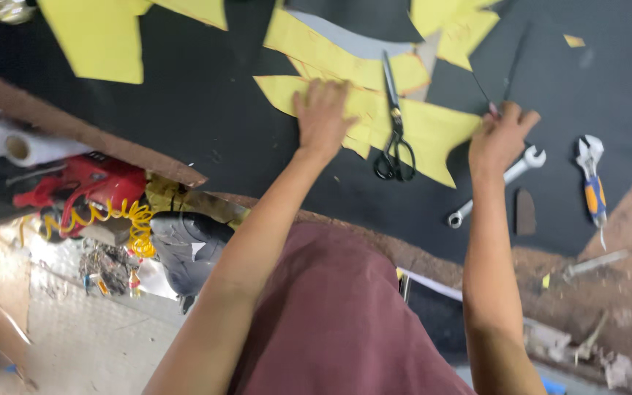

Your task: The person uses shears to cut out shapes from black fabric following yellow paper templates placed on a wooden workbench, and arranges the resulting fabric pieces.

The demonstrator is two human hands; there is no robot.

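On the black sheet that covers the table (206,124), the left hand (322,117) lies flat, fingers spread and released, pressing a yellow paper pattern piece (433,132) marked with thin red lines. Beside it, the right hand (502,135) is clenched around a thin dark marking tool (510,69) whose tip points away across the sheet; exactly what kind of tool it is cannot be told. Between both hands, black scissors (393,124) rest on the yellow piece, handles toward the person. More yellow pattern pieces (100,36) lie farther up the sheet, one overlapped by a grey curved strip (352,40). Just right of the right hand a silver wrench (495,186) lies diagonally, and past it an adjustable spanner with a blue and orange grip (592,183). A small dark brown scrap (525,212) sits near the wrench.

Off the table's left edge, a white paper roll (34,148) lies above a red power tool (85,186) with a coiled yellow hose (122,216). No containers or labelled packages can be made out clearly; the clutter on the floor below is too blurred to tell.
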